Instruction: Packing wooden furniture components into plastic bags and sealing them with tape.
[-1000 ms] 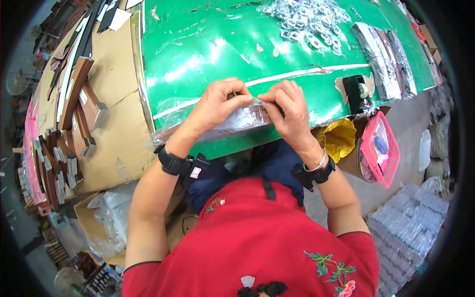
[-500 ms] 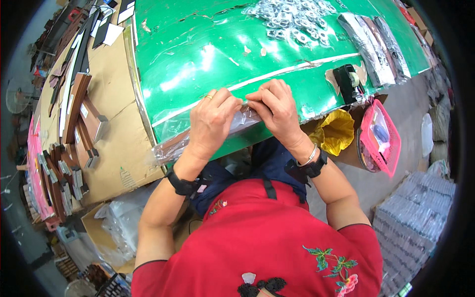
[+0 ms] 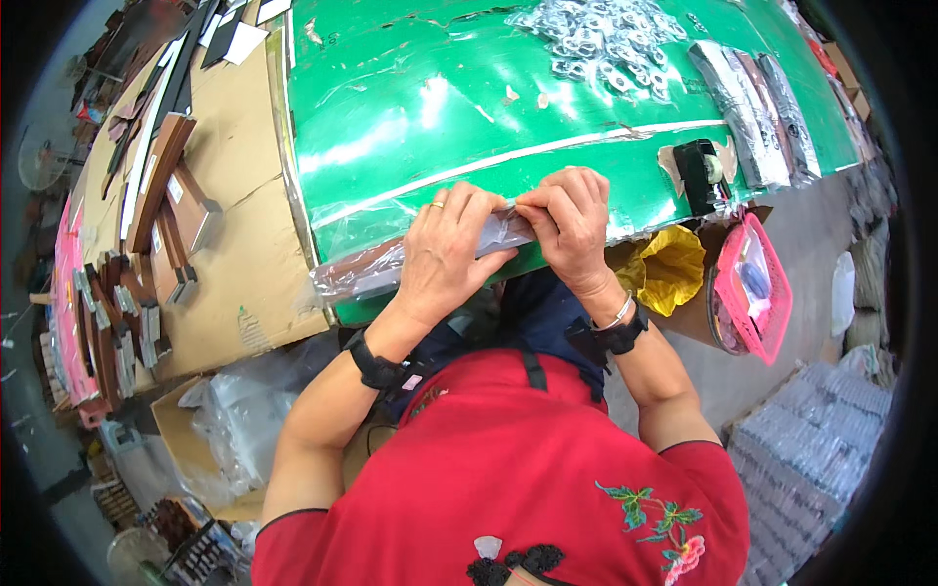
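A: Head view: since the earlier frame, the thumb of the left hand (image 3: 449, 244) has swung out from the others, pointing right at centre.
B: And the fingertips?
A: Those of the left and right hand (image 3: 572, 225) nearly meet, seemingly pinching clear film (image 3: 506, 230).
B: The brown strip (image 3: 369, 262)?
A: Left of centre, along the green table's (image 3: 410, 146) near edge.
B: Advice?
A: Probably keep the film taut, pinching evenly.

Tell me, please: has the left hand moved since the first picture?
Yes, the left hand moved toward the near edge of the green table, off the white line.
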`<state>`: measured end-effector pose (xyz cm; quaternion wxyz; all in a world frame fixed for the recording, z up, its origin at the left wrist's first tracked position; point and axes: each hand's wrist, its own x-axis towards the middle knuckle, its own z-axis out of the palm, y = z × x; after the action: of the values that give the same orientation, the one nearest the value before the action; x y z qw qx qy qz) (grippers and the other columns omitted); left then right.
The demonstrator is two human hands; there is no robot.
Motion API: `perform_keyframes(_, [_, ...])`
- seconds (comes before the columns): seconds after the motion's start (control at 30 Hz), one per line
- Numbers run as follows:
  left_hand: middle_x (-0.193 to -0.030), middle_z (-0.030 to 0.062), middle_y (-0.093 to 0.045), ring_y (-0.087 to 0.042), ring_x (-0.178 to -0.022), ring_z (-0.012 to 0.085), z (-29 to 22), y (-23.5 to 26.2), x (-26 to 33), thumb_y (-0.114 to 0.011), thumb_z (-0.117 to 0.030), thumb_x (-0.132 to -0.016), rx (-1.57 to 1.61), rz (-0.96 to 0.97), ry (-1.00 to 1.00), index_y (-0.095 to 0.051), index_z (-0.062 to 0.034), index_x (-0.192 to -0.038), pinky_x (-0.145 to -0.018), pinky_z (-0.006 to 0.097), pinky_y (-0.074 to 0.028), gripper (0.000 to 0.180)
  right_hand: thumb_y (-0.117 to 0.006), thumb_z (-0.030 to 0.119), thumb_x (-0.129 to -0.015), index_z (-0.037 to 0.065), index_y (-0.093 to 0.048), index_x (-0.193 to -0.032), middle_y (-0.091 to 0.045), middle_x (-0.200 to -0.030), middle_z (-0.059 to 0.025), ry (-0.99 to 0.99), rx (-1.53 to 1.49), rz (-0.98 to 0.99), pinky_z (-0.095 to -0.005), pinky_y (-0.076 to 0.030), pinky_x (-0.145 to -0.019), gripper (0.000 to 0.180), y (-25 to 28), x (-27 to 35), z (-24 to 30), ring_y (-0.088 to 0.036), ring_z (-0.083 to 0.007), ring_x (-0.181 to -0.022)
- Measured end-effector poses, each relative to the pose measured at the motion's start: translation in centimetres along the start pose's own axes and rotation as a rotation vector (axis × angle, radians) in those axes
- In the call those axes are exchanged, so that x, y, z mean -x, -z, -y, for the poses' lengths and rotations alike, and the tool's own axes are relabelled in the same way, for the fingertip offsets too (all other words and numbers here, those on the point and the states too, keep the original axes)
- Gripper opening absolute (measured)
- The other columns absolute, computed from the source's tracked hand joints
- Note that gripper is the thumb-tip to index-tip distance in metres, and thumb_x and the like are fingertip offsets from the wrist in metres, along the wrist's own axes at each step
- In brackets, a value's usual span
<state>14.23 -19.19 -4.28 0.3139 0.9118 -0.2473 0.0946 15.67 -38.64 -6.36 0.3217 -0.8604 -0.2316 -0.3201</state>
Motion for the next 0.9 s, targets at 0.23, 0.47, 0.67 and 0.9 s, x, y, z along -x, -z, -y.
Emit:
perform_keyframes(0.23, [-0.105,0.0103,-0.064,-0.064,-0.098,0.0338,0.2,-0.3,-0.8,-0.089,-0.017,-0.067,0.069,0.001,-0.064,-0.064,-0.0103,-0.119,-0.082,0.043,-0.052,0.058,-0.078,0.022,-0.081,0.012,-0.069,-0.094,-0.06,-0.093,-0.0051,-0.024,0.063,0.099,-0.0418,-0.043,-0.088,0.018,1.5,0.0,-0.6,-0.059,-0.0285,-0.095])
perform_keyframes(0.47, [-0.117,0.0112,-0.064,-0.063,-0.106,0.0335,0.1,0.2,0.6,-0.085,-0.012,-0.074,-0.055,-0.013,-0.147,-0.061,-0.0108,-0.138,-0.088,0.044,-0.051,0.068,-0.076,0.038,-0.083,0.015,-0.069,-0.115,-0.061,-0.106,-0.0053,0.122,-0.12,0.127,-0.0454,-0.045,-0.097,0.04,1.9,1.4,-1.5,-0.059,-0.0299,-0.105])
perform_keyframes(0.67, [-0.131,0.0149,-0.061,-0.06,-0.118,0.0349,0.6,0.8,1.5,-0.08,-0.003,-0.078,-0.125,0.063,-0.181,-0.059,-0.0064,-0.142,-0.099,0.044,-0.047,0.068,-0.077,0.022,-0.085,0.017,-0.072,-0.107,-0.065,-0.112,-0.0057,0.045,-0.216,-0.022,-0.0488,-0.045,-0.109,0.023,3.1,1.9,-0.4,-0.062,-0.0302,-0.115])
perform_keyframes(0.9, [-0.129,0.014,-0.063,-0.061,-0.116,0.0348,-2.6,-2.9,-2.9,-0.08,-0.002,-0.078,-0.059,0.015,-0.19,-0.062,-0.0075,-0.14,-0.097,0.043,-0.048,0.065,-0.084,0.028,-0.077,0.007,-0.063,-0.115,-0.066,-0.107,-0.0115,-0.527,0.293,-0.317,-0.0415,-0.045,-0.089,0.049,16.1,6.6,-12.8,-0.062,-0.0307,-0.107])
